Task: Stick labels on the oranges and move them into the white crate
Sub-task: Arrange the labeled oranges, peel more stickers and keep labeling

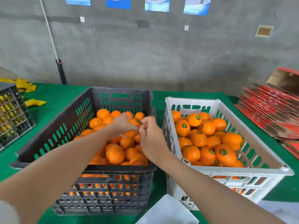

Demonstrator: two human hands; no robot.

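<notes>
A black crate [53,147] on the green table holds several unlabelled oranges [115,154]. To its right stands the white crate [262,139] with several oranges that bear round green and gold labels [223,151]. Over the black crate my left hand [123,122] grips an orange [135,122] with a label [138,121] on its top. My right hand [149,135] is beside it with curled fingers, its fingertips at the label's edge. Whether those fingertips pinch anything is hidden.
A second dark crate [11,117] with yellow items stands at the far left, with yellow scraps [34,102] near it. Stacked red cardboard sheets [271,110] fill the right side. A white sheet [168,210] lies at the front edge.
</notes>
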